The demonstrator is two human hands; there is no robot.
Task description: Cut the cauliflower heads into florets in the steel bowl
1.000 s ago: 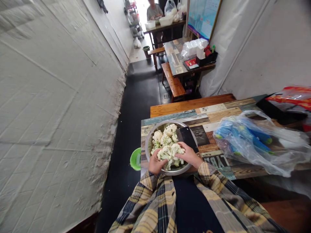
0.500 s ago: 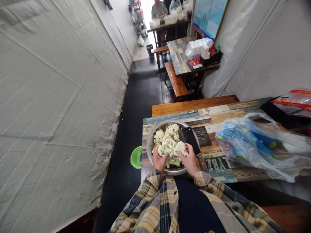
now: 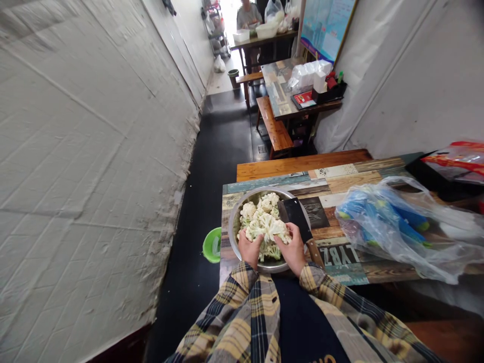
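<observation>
Both hands grip a pale piece of cauliflower (image 3: 267, 228) over a round metal bowl (image 3: 233, 240). My left hand (image 3: 249, 249) closes on its left side, thumb toward the middle. On the other side my right hand (image 3: 293, 248) holds it with the thumb in front. More cauliflower florets (image 3: 267, 202) lie in the bowl behind and below the held piece. A cleaver (image 3: 297, 218) with a dark blade and wooden handle rests across the bowl's right rim, close to my right hand. The fingertips are partly hidden behind the cauliflower.
The bowl stands on a patchwork-patterned table (image 3: 340, 186). To the right lies a clear plastic bag (image 3: 397, 217) with blue contents. A green basin (image 3: 212, 245) sits low at the table's left. Wooden benches (image 3: 302, 164), another table (image 3: 278, 91) and a person (image 3: 248, 16) are farther back.
My hands have drawn slightly closer together on the cauliflower, and the held piece has turned so its branching stems show more. The cleaver and bowl stay in place.
</observation>
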